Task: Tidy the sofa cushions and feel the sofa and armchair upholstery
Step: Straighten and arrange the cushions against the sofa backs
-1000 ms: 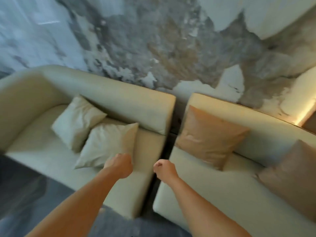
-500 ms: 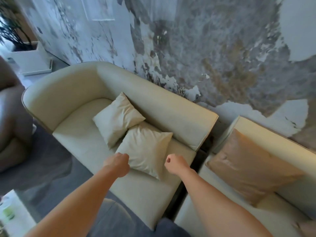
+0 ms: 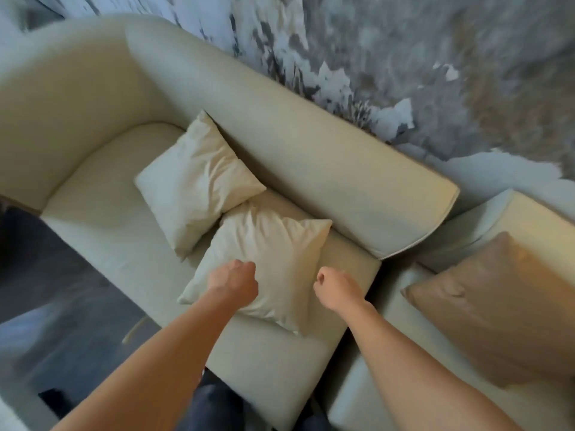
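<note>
Both hands are curled into loose fists, holding nothing; the left hand (image 3: 234, 283) lies over the lower edge of the near cream cushion (image 3: 270, 259) at frame centre, the right hand (image 3: 337, 286) just beside its right edge. A second cream cushion (image 3: 196, 188) leans behind it on the cream sofa (image 3: 311, 157); a tan cushion (image 3: 497, 303) sits on the adjoining seat (image 3: 389, 368) at lower right.
</note>
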The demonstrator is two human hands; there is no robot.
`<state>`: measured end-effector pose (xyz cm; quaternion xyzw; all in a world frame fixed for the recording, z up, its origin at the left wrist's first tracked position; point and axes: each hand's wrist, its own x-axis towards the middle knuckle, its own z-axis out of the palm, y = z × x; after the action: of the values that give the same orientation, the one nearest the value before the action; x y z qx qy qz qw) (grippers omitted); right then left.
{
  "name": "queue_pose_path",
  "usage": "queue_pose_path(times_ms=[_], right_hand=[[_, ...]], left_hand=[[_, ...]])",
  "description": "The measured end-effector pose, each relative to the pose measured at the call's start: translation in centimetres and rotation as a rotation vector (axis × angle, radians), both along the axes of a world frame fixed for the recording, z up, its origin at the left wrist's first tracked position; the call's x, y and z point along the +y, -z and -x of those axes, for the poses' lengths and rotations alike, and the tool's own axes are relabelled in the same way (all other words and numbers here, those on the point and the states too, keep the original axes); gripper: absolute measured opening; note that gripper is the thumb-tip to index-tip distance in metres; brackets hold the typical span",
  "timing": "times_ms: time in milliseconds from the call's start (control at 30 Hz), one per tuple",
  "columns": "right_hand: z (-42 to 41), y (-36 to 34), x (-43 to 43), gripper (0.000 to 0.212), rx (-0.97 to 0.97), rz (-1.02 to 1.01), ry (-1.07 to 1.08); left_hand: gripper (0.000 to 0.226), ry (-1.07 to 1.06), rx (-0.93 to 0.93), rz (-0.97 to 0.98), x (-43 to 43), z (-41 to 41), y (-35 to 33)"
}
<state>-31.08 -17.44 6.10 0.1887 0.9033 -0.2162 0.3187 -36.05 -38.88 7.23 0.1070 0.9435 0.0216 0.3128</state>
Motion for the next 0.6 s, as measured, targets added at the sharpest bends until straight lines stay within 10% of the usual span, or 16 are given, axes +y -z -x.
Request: queue_pose_path(times_ms=[300,600], right_hand=[[6.7,21.2,-3.5,0.112,0.087,0.202,0.665],[7.4,21.4,-2.8,0.121,0.068,0.485,1.093]], left_hand=[[0.044,-0.014,0.245,-0.08,-4.2,11.4,21.7],[0.081,-0.555,0.059,-0.488,-4.1,12.2,24.1]])
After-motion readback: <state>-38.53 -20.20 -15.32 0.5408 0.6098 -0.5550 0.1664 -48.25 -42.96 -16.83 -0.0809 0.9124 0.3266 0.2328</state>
